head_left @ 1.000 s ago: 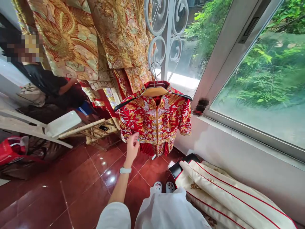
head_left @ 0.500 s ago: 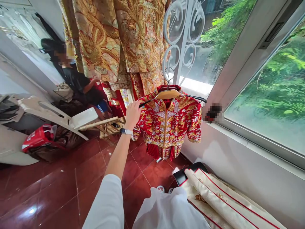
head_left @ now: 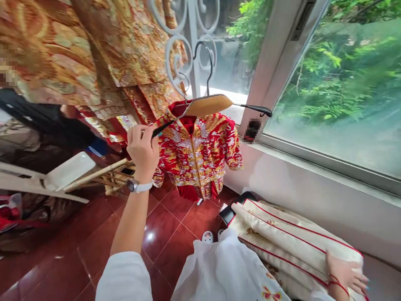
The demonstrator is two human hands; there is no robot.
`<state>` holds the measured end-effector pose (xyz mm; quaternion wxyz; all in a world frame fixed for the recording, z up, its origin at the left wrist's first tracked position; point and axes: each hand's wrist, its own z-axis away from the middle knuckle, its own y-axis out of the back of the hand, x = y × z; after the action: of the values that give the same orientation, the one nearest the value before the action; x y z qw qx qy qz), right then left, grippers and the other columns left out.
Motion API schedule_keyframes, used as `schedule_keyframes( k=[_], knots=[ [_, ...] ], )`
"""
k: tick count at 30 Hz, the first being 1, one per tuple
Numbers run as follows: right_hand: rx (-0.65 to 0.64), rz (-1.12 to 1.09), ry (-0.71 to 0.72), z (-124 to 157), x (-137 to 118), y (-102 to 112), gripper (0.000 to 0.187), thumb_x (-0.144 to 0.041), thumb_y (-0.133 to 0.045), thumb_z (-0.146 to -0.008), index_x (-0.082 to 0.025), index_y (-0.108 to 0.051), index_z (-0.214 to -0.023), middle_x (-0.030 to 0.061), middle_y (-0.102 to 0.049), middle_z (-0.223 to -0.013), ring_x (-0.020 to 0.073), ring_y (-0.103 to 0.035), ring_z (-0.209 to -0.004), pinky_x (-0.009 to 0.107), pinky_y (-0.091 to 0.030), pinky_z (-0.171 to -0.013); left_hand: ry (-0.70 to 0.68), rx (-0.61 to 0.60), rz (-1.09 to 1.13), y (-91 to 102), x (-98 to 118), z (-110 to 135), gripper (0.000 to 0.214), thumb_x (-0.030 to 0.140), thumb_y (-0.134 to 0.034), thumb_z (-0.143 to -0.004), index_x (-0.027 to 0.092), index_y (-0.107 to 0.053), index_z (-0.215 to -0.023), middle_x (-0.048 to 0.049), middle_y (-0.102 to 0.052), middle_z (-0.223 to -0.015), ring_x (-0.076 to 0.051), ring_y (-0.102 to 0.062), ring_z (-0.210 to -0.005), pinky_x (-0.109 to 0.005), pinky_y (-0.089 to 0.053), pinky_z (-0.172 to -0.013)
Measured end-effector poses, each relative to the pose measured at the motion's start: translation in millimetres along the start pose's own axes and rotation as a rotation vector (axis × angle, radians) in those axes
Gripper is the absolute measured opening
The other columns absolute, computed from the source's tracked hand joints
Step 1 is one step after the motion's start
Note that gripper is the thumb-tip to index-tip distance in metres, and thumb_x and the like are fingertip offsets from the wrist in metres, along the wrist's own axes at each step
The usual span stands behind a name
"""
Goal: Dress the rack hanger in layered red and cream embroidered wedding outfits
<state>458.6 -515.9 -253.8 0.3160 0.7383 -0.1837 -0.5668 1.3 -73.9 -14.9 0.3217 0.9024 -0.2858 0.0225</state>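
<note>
My left hand point(head_left: 142, 150), with a watch on its wrist, grips the left black end of a hanger point(head_left: 209, 105) that has a yellowish middle piece and a dark hook. No garment hangs on this hanger. Right behind it, a red jacket point(head_left: 199, 161) with gold and silver embroidery hangs from a separate hook. At the lower right, my right hand point(head_left: 344, 274), wearing a red string bracelet, lies with fingers stretched out on a cream garment point(head_left: 291, 230) with red piping. Part of that hand is cut off by the frame's lower edge.
Long gold embroidered garments point(head_left: 134, 54) hang at the upper left. A white scrollwork grille point(head_left: 192, 42) stands by the window. Left of me are a bamboo rack point(head_left: 103, 173), a white chair point(head_left: 70, 171) and a person in dark clothes point(head_left: 34, 121).
My left hand has brought the hanger nearer to me, apart from the red jacket. My right hand has come into view on the cream garment. The view has swung right.
</note>
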Motion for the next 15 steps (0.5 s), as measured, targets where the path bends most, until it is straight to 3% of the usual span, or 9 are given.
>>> schedule_keyframes(
  k=[2,4,5,7,9,10,12,13,15],
  knots=[
    [0.107,0.033,-0.095,-5.2,1.3,-25.3,0.116,-0.093,-0.048,-0.059,-0.052,-0.001,-0.157,0.015,-0.001,-0.17,0.053,-0.003,-0.153,0.085,-0.007,-0.102,-0.074,-0.104,0.047,-9.8,14.9,20.8,0.028,0.025,-0.049,-0.098,0.021,-0.068,-0.118,-0.0122,-0.064,-0.11,-0.03,-0.058,-0.111,-0.046,-0.048,-0.099],
    [0.058,0.032,0.08,-5.5,-13.2,-46.6,0.121,-0.084,-0.056,-0.065,-0.035,-0.004,-0.162,0.0219,-0.012,-0.168,0.0469,-0.009,-0.155,0.069,-0.012,-0.118,-0.156,-0.277,0.084,-27.7,32.6,55.1,0.027,0.025,-0.05,-0.098,0.022,-0.069,-0.116,-0.0112,-0.065,-0.106,-0.029,-0.059,-0.103,-0.043,-0.05,-0.093],
    [0.003,0.026,0.209,-3.4,-24.2,-56.1,0.117,-0.079,-0.058,-0.07,-0.027,-0.008,-0.162,0.0238,-0.018,-0.166,0.044,-0.014,-0.155,0.061,-0.013,-0.123,-0.198,-0.386,0.103,-39.2,42.4,76.3,0.026,0.025,-0.051,-0.098,0.022,-0.07,-0.114,-0.0108,-0.066,-0.104,-0.028,-0.059,-0.1,-0.042,-0.051,-0.09],
    [-0.147,0.018,0.377,3.6,-45.7,-74.3,0.102,-0.072,-0.061,-0.074,-0.022,-0.027,-0.157,0.0235,-0.032,-0.16,0.0437,-0.024,-0.152,0.063,-0.014,-0.123,-0.279,-0.637,0.153,-64.6,62.3,123.2,0.022,0.023,-0.052,-0.097,0.022,-0.07,-0.11,-0.0099,-0.067,-0.103,-0.027,-0.059,-0.099,-0.039,-0.051,-0.086],
    [-0.454,-0.003,0.414,11.6,-57.0,-92.0,0.073,-0.066,-0.061,-0.076,-0.022,-0.057,-0.135,0.02,-0.059,-0.138,0.0434,-0.049,-0.135,0.066,-0.029,-0.115,-0.331,-0.892,0.225,-89.7,80.2,171.0,0.021,0.02,-0.054,-0.096,0.023,-0.07,-0.11,-0.0084,-0.068,-0.108,-0.025,-0.059,-0.104,-0.036,-0.051,-0.088],
    [-0.636,-0.016,0.386,15.4,-56.8,-100.2,0.056,-0.063,-0.059,-0.078,-0.022,-0.068,-0.115,0.0164,-0.069,-0.118,0.04,-0.06,-0.119,0.062,-0.039,-0.108,-0.32,-0.988,0.259,-100.9,87.4,193.5,0.021,0.02,-0.054,-0.097,0.022,-0.069,-0.11,-0.0079,-0.068,-0.111,-0.025,-0.059,-0.107,-0.035,-0.051,-0.09],
    [-0.897,-0.034,0.242,22.4,-45.7,-114.0,0.035,-0.055,-0.058,-0.08,-0.023,-0.07,-0.075,0.0079,-0.071,-0.08,0.0297,-0.066,-0.086,0.048,-0.051,-0.092,-0.243,-1.113,0.328,-119.5,96.5,233.7,0.022,0.02,-0.052,-0.097,0.022,-0.069,-0.112,-0.0078,-0.066,-0.115,-0.024,-0.059,-0.111,-0.036,-0.05,-0.095],
    [-0.936,-0.03,0.148,26.2,-36.6,-119.2,0.034,-0.05,-0.06,-0.08,-0.022,-0.065,-0.061,0.0046,-0.067,-0.067,0.0254,-0.063,-0.074,0.042,-0.052,-0.085,-0.183,-1.135,0.358,-126.9,98.1,251.3,0.025,0.02,-0.052,-0.097,0.022,-0.067,-0.117,-0.0082,-0.065,-0.118,-0.024,-0.059,-0.113,-0.037,-0.049,-0.098],
    [-0.874,-0.013,-0.02,36.2,-16.4,-125.8,0.038,-0.04,-0.066,-0.08,-0.021,-0.055,-0.048,0.0007,-0.057,-0.053,0.0199,-0.056,-0.061,0.035,-0.051,-0.073,-0.037,-1.124,0.397,-137.9,95.2,282.5,0.037,0.021,-0.055,-0.094,0.021,-0.06,-0.131,-0.0106,-0.061,-0.127,-0.026,-0.057,-0.121,-0.042,-0.046,-0.105]
  ],
)
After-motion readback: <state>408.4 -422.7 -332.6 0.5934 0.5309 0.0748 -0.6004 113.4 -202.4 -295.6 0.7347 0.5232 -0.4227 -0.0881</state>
